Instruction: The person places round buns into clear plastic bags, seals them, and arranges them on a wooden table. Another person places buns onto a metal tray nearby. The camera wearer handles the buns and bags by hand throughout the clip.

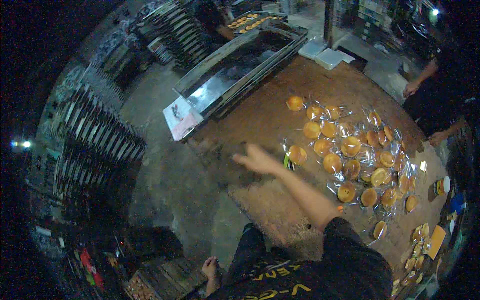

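Your right hand (257,159), blurred mid-frame, looks empty; I can't tell how wide. Your left hand (211,268), low centre, is unclear too. Wrapped buns (351,146) lie right of centre: swinging your forearm (306,191) rightward could snag loose film (339,176).

To your left: tall stack of trays (95,145), blurred, beside the grey floor (165,192). Ahead of you: long metal trough (227,82), a white board (172,126) at its near end; two pale plastic containers (320,54) at the far edge of the surface (362,87). On your right: small tub (441,186), orange card (437,241), dark-clothed co-worker (440,90) standing alongside. Bright lamp (435,12) noted upper right.
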Demonstrator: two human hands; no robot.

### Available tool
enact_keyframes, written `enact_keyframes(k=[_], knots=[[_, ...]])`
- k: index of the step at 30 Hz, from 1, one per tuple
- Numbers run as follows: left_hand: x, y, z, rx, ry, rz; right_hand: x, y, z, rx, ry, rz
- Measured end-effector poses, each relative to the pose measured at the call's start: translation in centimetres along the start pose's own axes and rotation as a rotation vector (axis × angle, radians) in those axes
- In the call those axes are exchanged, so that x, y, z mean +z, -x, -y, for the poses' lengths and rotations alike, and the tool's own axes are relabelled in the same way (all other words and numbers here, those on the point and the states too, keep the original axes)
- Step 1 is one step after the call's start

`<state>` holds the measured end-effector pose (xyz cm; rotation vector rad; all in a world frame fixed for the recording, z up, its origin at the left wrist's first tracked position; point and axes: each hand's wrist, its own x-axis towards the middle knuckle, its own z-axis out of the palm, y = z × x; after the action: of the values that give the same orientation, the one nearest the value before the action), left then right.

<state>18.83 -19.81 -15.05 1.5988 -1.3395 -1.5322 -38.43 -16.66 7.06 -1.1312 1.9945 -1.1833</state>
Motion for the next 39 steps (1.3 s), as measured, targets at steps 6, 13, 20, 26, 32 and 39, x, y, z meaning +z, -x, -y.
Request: enact_keyframes(k=[6,13,20,26,32,39], knots=[[4.7,-11.8,1.4,0.219,0.051,0.25,-21.5,-9.5,-10.6,-0.143,0.031,-1.078],[8.0,-21.8,0.0,-0.101,-0.433,0.095,-38.7,-24.5,-36.7,0.465,0.916,-0.804],[9.9,-22.6,-7.8,-0.287,-0.433,0.094,-37.2,-34.8,-47.4,0.697,1.109,-0.443],[12.4,-23.3,-7.9,-0.323,-0.469,0.126,-30.6,-37.2,-44.3,0.112,1.085,-0.234],[12.7,-21.2,-7.0,-0.3,-0.521,0.101,-22.7,-38.5,-43.8,-0.09,1.173,-0.061],[8.7,-15.4,-2.3,-0.258,-0.13,-0.028,-12.8,-36.4,-31.5,-0.1,1.065,0.173]])
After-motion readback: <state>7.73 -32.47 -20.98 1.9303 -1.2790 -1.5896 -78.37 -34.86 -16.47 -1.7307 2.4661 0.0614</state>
